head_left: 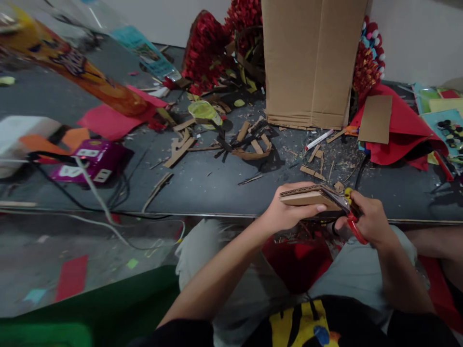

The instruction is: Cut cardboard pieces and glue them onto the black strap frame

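Observation:
My left hand [291,212] is closed on a folded piece of corrugated cardboard [307,196], thumb below and fingers behind it, just over the table's front edge. In my right hand [371,217] is a pair of scissors [356,229] with red and yellow handles. The scissor blades lie against the right end of the cardboard; whether they are apart is too small to tell. Close by on the table are cardboard scraps [311,172] and a white marker pen [319,140].
A tall cardboard box [307,62] stands at the back, with red paper flowers [206,53] beside it. Leftward are an orange bottle [72,65] and a purple power strip [94,161] with cables. Red sheets [405,130] lie at right. Another person's arm [434,242] shows at right.

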Action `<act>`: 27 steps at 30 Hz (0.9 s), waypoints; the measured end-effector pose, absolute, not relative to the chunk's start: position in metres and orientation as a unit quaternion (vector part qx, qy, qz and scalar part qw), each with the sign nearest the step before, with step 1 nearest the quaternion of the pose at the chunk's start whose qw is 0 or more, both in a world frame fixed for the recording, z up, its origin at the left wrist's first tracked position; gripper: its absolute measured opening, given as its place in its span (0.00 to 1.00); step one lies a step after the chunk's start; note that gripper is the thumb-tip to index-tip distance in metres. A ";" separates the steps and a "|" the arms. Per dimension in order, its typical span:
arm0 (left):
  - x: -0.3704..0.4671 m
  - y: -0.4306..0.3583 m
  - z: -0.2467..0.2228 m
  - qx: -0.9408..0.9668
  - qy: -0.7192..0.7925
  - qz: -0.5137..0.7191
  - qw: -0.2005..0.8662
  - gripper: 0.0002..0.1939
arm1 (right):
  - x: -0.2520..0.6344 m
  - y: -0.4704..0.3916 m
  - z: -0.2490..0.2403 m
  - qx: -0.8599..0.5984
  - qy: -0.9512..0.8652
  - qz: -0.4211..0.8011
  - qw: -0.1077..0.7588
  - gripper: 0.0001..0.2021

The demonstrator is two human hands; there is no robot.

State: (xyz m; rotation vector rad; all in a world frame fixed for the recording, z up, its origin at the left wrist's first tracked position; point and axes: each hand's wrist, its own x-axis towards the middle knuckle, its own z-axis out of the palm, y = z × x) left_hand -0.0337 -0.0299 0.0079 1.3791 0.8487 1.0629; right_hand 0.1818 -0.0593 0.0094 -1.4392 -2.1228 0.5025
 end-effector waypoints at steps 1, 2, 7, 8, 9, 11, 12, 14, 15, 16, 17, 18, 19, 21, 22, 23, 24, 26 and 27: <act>-0.033 -0.030 0.008 0.582 0.364 0.452 0.570 0.14 | 0.182 -0.060 0.009 -0.535 -0.781 0.186 0.263 0.20; -0.032 -0.030 0.009 0.577 0.367 0.452 0.573 0.15 | 0.182 -0.060 0.009 -0.536 -0.778 0.190 0.267 0.20; -0.029 -0.029 0.002 0.523 0.412 0.467 0.582 0.20 | 0.181 -0.058 0.004 -0.561 -0.705 0.299 0.316 0.25; -0.028 -0.028 -0.002 0.505 0.422 0.476 0.583 0.22 | 0.180 -0.057 0.001 -0.565 -0.674 0.337 0.335 0.25; -0.026 -0.028 -0.006 0.485 0.430 0.486 0.586 0.23 | 0.179 -0.057 -0.002 -0.567 -0.647 0.368 0.353 0.27; -0.021 -0.028 -0.014 0.440 0.433 0.512 0.597 0.26 | 0.176 -0.056 -0.008 -0.557 -0.600 0.426 0.386 0.29; -0.018 -0.028 -0.017 0.420 0.434 0.517 0.607 0.27 | 0.173 -0.056 -0.011 -0.546 -0.577 0.457 0.401 0.30; -0.011 -0.029 -0.019 0.401 0.432 0.517 0.621 0.27 | 0.166 -0.057 -0.015 -0.521 -0.520 0.517 0.437 0.31; -0.008 -0.030 -0.019 0.404 0.433 0.510 0.624 0.25 | 0.162 -0.057 -0.015 -0.516 -0.487 0.535 0.458 0.31; -0.006 -0.031 -0.017 0.415 0.435 0.501 0.622 0.24 | 0.158 -0.057 -0.015 -0.519 -0.460 0.539 0.479 0.31; -0.003 -0.032 -0.015 0.431 0.438 0.489 0.619 0.23 | 0.155 -0.057 -0.015 -0.529 -0.443 0.527 0.496 0.31; -0.001 -0.032 -0.012 0.447 0.441 0.477 0.616 0.22 | 0.152 -0.057 -0.014 -0.542 -0.432 0.510 0.510 0.31; 0.000 -0.033 -0.009 0.462 0.442 0.465 0.612 0.20 | 0.150 -0.056 -0.013 -0.554 -0.426 0.494 0.517 0.29; 0.002 -0.033 -0.004 0.490 0.439 0.444 0.608 0.18 | 0.147 -0.055 -0.013 -0.569 -0.426 0.472 0.521 0.26; 0.003 -0.034 -0.002 0.503 0.435 0.439 0.604 0.16 | 0.147 -0.055 -0.013 -0.575 -0.428 0.464 0.521 0.25; 0.004 -0.034 -0.001 0.515 0.430 0.438 0.598 0.16 | 0.146 -0.054 -0.013 -0.581 -0.429 0.456 0.521 0.23; 0.005 -0.035 -0.001 0.526 0.424 0.440 0.591 0.15 | 0.146 -0.054 -0.014 -0.587 -0.427 0.448 0.521 0.22; 0.005 -0.036 -0.002 0.543 0.410 0.458 0.573 0.17 | 0.147 -0.052 -0.014 -0.597 -0.411 0.440 0.531 0.20; 0.005 -0.037 -0.004 0.548 0.399 0.476 0.560 0.19 | 0.147 -0.052 -0.014 -0.595 -0.398 0.444 0.540 0.20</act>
